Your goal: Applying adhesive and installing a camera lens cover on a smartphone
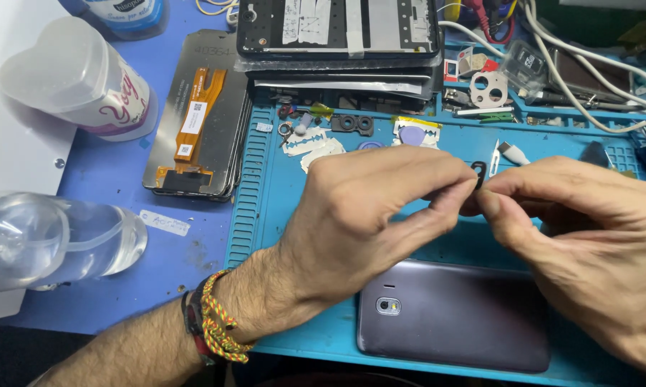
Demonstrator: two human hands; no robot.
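Observation:
My left hand (369, 208) and my right hand (588, 222) meet fingertip to fingertip above a blue work mat (280, 193). Between them they pinch a small black ring-shaped part (478, 172), which sticks up just above the fingers. Below my hands a dark grey phone (455, 315) lies face down on the mat, its camera lens at the left end. My left wrist wears braided bracelets (219, 326).
A phone screen with an orange flex cable (198, 115) lies left of the mat. A stack of phone frames (337, 43) sits at the back. Clear plastic bottles (58, 240) and a lidded cup (79, 79) stand at left. Small parts, razor blades and white cables crowd the mat's far side.

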